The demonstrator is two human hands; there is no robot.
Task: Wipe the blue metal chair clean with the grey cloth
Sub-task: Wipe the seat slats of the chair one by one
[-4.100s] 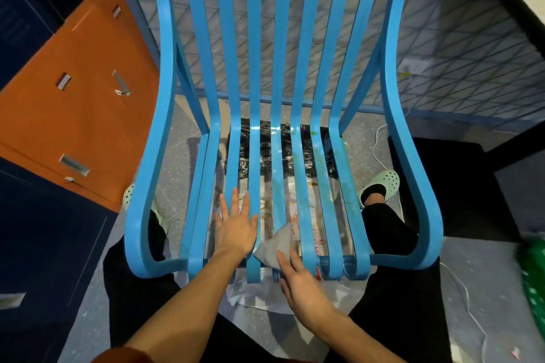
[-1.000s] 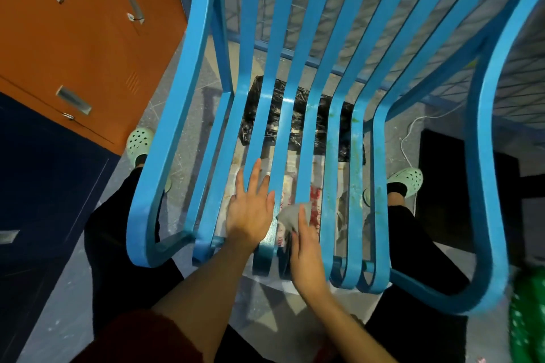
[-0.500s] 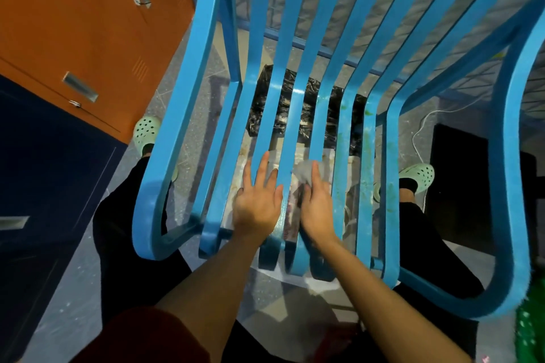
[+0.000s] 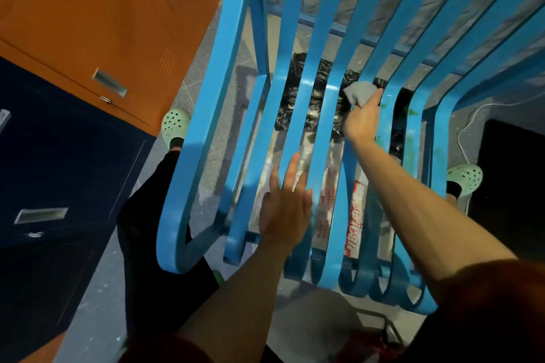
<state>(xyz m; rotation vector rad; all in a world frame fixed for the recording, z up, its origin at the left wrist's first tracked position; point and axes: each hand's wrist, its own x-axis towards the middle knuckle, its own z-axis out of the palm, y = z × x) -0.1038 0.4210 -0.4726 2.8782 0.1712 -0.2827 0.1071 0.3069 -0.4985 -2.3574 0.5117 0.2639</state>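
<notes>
Nearest the person, the rolled front ends of the seat slats of the blue metal chair (image 4: pixel 206 115) curl downward, and just beyond them the left hand (image 4: pixel 284 209) lies flat on two slats, fingers straight and slightly spread, gripping nothing. It appears to be bracing the frame. The chair looks rigid and fairly heavy, with glossy painted slats that are probably slick, so a flat palm near the front edge seems a sound way to steady it, while the broad side rails would be the place to grip if it had to be shifted. Farther along, the right arm reaches over the seat to where the slats bend up into the back. There the right hand (image 4: pixel 361 121) holds the grey cloth (image 4: pixel 358 91) bunched against a slat, one finger stretched along its edge. The cloth looks soft, light and limp. It would likely fold around a narrow slat readily, and is best kept wadded under the fingertips so it does not slip through the gaps. Greenish stains (image 4: pixel 413 113) mark the slats just to the right of that hand. Beneath the seat lie a printed plastic sheet (image 4: pixel 327 200) and a black bag (image 4: pixel 290 103). Beyond, to the left, stands an orange cabinet (image 4: pixel 88 23).
</notes>
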